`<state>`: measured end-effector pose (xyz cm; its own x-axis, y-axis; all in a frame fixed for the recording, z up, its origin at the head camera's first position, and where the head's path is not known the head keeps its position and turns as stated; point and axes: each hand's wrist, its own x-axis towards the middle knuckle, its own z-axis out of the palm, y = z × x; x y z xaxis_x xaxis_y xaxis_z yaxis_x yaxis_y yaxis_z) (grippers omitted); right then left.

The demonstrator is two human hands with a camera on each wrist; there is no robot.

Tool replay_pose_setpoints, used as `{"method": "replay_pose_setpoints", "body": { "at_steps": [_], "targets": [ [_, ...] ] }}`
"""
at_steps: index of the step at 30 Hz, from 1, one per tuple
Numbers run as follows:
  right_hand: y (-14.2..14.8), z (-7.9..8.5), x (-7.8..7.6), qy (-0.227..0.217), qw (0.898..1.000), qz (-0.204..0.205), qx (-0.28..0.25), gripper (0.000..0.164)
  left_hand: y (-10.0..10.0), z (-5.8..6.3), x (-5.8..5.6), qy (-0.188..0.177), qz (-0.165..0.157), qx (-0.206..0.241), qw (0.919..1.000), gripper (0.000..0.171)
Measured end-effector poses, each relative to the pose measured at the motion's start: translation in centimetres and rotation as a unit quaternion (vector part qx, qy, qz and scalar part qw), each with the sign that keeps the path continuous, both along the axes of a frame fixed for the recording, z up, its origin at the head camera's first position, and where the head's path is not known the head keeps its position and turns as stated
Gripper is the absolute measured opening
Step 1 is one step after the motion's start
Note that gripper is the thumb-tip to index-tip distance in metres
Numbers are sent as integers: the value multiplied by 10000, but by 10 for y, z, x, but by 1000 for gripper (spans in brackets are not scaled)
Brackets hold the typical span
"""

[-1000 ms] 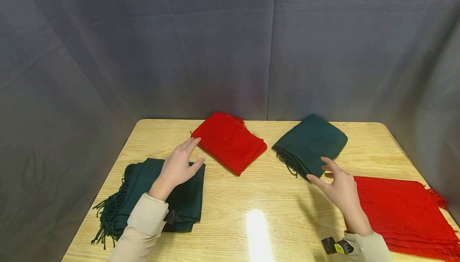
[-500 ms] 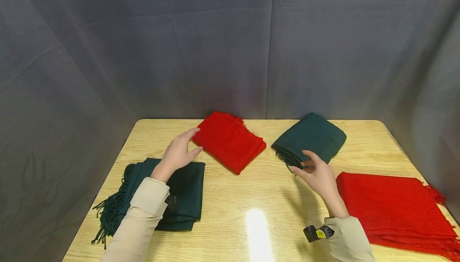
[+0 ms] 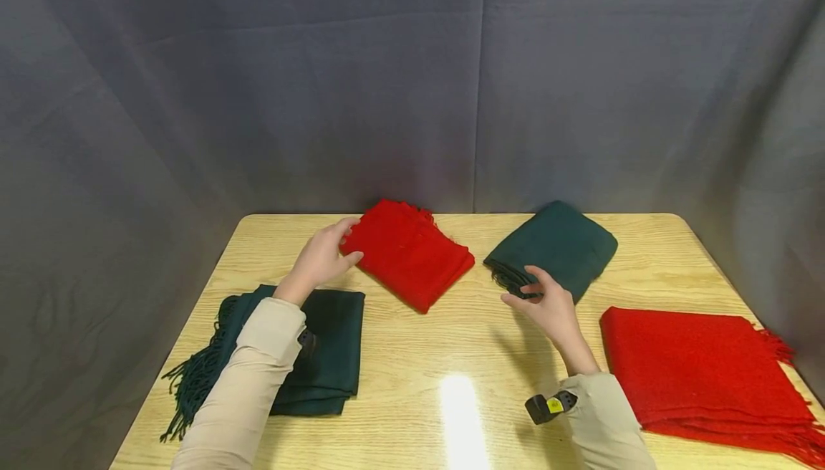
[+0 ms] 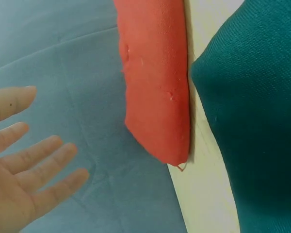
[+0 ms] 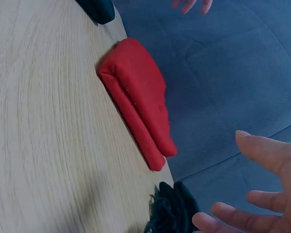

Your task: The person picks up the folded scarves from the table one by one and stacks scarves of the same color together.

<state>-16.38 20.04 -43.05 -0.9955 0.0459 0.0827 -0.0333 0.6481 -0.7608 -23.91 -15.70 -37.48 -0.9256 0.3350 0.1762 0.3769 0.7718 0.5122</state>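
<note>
A folded red scarf [image 3: 412,259] lies turned at an angle near the table's back edge, left of the middle. My left hand [image 3: 324,253] hovers at its left corner, fingers spread and nothing held; the left wrist view shows the fingers apart from the red cloth [image 4: 157,87]. To the right at the back is a folded dark green scarf [image 3: 557,248], its fringe facing front left. Over that scarf's front edge hangs my right hand [image 3: 548,305], thumb and fingers parted with nothing between them. The right wrist view shows the green fringe [image 5: 167,208] beyond the fingertips.
A larger folded dark green scarf [image 3: 325,355] with fringe lies at the front left, partly under the left forearm. At the front right lies a folded red scarf [image 3: 696,370]. Grey curtains [image 3: 361,97] rise behind the wooden table [image 3: 438,355] and at its sides.
My right hand has moved left and slightly away from me, off the right red scarf's edge. My left hand has shifted a little forward to the back red scarf's corner. The scarves lie unchanged.
</note>
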Motion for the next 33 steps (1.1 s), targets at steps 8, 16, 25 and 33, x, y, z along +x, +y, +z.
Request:
{"method": "replay_pose_setpoints", "body": {
  "at_steps": [8, 16, 25, 33],
  "targets": [
    [-9, -5, -11, -582, 9969, -53, -518, 81, 0, 0, -14, -233, -42, 208, 9995, 62],
    [-18, -14, -20, -939, 9888, -125, -1150, 82, -2, -5, -28, -229, -154, 222, 9994, 60],
    [-31, -22, -26, -1204, 9774, -181, -1728, 80, -3, -9, -44, -264, -269, 0, 9993, 60],
    [-42, -30, -35, -1359, 9682, -119, -2098, 79, -4, -15, -59, -474, -302, -91, 9984, 61]
  ]
}}
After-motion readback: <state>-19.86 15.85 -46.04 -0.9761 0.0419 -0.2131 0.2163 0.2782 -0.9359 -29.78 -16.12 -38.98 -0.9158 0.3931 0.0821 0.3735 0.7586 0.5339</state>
